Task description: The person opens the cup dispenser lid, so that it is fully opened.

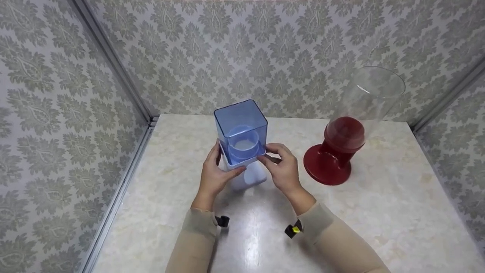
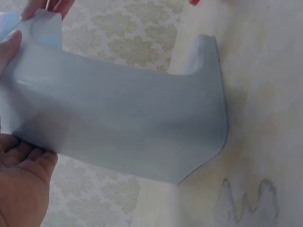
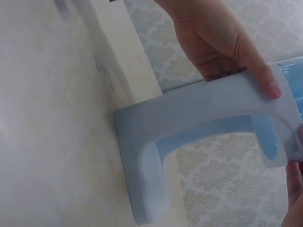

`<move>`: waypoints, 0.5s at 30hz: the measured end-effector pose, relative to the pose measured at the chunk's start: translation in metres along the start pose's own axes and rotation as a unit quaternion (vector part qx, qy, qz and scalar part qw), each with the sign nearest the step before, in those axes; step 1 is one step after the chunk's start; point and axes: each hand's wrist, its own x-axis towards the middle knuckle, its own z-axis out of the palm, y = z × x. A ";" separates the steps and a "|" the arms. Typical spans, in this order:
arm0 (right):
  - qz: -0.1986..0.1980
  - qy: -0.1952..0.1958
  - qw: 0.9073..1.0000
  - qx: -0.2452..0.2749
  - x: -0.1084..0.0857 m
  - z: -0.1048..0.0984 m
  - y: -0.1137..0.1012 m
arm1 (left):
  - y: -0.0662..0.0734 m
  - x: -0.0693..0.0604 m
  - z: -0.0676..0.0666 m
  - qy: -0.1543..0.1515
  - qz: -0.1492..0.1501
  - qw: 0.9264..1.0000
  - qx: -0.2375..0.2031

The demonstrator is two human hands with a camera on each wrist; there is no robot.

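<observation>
A dispenser with a clear blue square container [image 1: 242, 119] on a white stand [image 1: 254, 175] is between both hands, its base on the table. The left hand [image 1: 214, 175] grips the left side of the stand's top, thumb along the front and fingers behind. At the right front corner, the right hand [image 1: 285, 168] pinches the rim below the container with bent fingers. The right wrist view shows the stand's curved arm [image 3: 189, 104] side-on, with the left thumb [image 3: 272, 89] on it. A round opening inside the container is visible from above.
To the right stands a red dispenser base [image 1: 329, 165] with a clear, open-topped cylinder [image 1: 373, 94] above its dome. Patterned wall panels [image 1: 246, 49] enclose the back and sides of the pale marbled table [image 1: 398, 212]. Metal framing [image 1: 110, 212] runs along the left edge.
</observation>
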 end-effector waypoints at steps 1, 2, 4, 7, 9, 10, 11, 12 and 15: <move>0.000 0.001 1.000 0.002 -0.001 0.001 0.000 | 0.000 0.001 -0.003 -0.008 -0.005 1.000 0.000; 0.001 0.001 1.000 0.006 -0.002 0.003 -0.001 | -0.001 0.003 -0.006 -0.016 -0.010 1.000 0.001; 0.001 0.002 1.000 0.008 -0.005 0.006 -0.002 | -0.001 0.006 -0.013 -0.036 -0.018 0.999 0.001; -0.001 -0.001 1.000 0.020 -0.010 0.011 -0.005 | -0.002 0.013 -0.025 -0.076 -0.016 0.997 -0.009; -0.004 -0.006 1.000 0.025 -0.013 0.013 -0.007 | -0.003 0.017 -0.033 -0.105 -0.010 0.994 -0.019; -0.005 -0.009 1.000 0.029 -0.015 0.015 -0.008 | -0.003 0.018 -0.036 -0.118 -0.007 0.993 -0.023; -0.006 -0.012 0.999 0.033 -0.017 0.016 -0.009 | -0.003 0.020 -0.039 -0.129 -0.005 0.991 -0.029; -0.008 -0.015 0.999 0.035 -0.019 0.017 -0.010 | -0.004 0.021 -0.042 -0.138 -0.005 0.990 -0.031; -0.009 -0.023 0.999 0.034 -0.023 0.018 -0.012 | -0.005 0.024 -0.046 -0.153 -0.011 0.987 -0.041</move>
